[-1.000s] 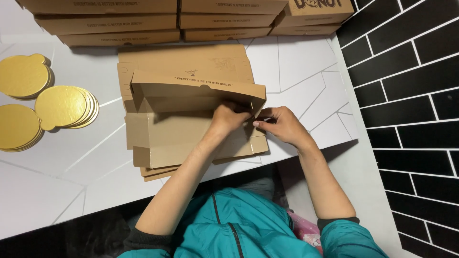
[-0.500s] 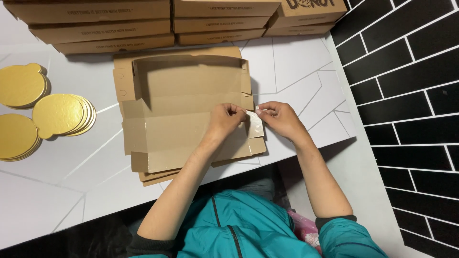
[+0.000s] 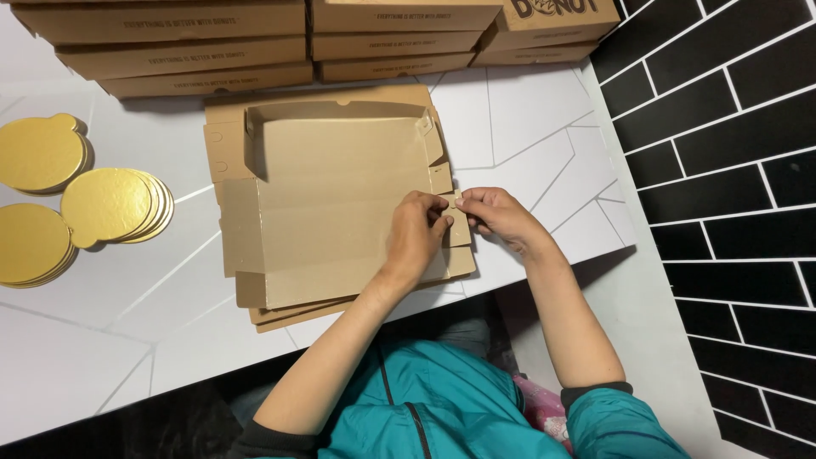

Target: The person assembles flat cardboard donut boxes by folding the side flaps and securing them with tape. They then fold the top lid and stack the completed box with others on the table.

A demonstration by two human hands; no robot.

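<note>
The person is working a brown cardboard box blank, which is lying on the white table in front of them, on top of a few more flat blanks. The back wall is standing up; the rest is lying mostly flat. The left hand is pressing down on the right part of the panel, fingers curled at the edge. The right hand is pinching the small side flap at the box's right edge, thumb and fingers closed on it. Both hands are almost touching each other over that flap. Finished closed boxes are sitting stacked along the far side of the table. Round gold boards are lying in piles at the left, well apart from the hands. A black brick wall is running along the right. Teal sleeves are showing at the bottom.
</note>
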